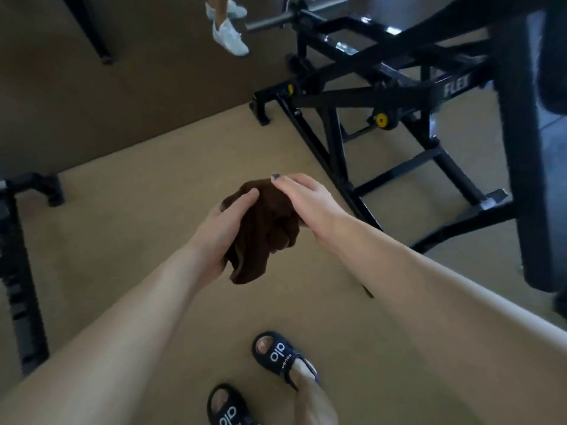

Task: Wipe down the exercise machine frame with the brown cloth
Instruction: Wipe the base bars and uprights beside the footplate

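A crumpled brown cloth [264, 228] hangs between both hands above the tan floor in the middle of the view. My left hand [221, 228] grips its left side, thumb curled over the top. My right hand [303, 200] holds the cloth's upper right, fingers folded over it. The black exercise machine frame [346, 96], with yellow knobs and "FLEX" lettering, stands to the upper right, apart from the cloth and both hands.
A wide black upright post [521, 167] of the machine rises at the right. Another black machine base [21, 271] sits at the left edge. Another person's white shoes [230, 35] are at the top. My own sandalled feet [276, 363] stand below.
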Available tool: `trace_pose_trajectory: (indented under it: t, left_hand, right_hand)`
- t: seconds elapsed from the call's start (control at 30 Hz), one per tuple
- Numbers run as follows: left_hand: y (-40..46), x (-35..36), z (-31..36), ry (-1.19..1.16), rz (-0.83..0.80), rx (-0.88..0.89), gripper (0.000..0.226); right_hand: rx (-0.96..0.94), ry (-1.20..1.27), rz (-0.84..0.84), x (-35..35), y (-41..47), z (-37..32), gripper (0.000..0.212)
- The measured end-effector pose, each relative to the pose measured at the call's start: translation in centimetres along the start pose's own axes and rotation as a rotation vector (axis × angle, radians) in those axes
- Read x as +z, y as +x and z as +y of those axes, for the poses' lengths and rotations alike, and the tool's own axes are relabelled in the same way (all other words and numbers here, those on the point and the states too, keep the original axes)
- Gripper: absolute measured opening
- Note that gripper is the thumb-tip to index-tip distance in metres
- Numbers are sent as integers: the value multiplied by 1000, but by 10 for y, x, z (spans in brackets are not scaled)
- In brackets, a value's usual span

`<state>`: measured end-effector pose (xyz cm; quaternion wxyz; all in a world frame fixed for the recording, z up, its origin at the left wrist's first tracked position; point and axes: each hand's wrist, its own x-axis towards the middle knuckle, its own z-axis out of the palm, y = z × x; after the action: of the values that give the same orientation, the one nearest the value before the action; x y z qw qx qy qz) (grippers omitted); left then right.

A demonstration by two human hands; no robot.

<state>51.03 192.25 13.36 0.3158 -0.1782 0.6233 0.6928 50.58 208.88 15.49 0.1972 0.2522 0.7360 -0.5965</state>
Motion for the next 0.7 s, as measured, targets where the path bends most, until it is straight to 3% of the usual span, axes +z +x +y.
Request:
trace_pose_trajectory:
  t: [0.17, 0.33, 0.43, 0.53, 0.63, 0.7]
  left_hand:
    - [-25, 41, 52, 18, -86, 38, 37]
    - [-47, 71, 110, 11, -126, 70, 41]
    - [-53, 97, 149, 45, -114, 124, 39]
    - [-55, 130, 189, 127, -91, 212, 41]
    - [-50, 166, 227, 202, -48, 320, 36]
    - [-42, 191, 248, 287, -17, 416, 26]
  right_hand:
    - [-12, 43, 182, -49, -40, -36, 48]
    - [-52, 211, 343, -103, -74, -72, 39]
    - [-194, 136, 460, -130, -99, -92, 27]
    - [-441, 106, 700, -159, -125, -119, 8]
    - [-548, 137, 956, -192, -127, -150, 11]
    - [-513, 123, 975, -207, -115, -170, 20]
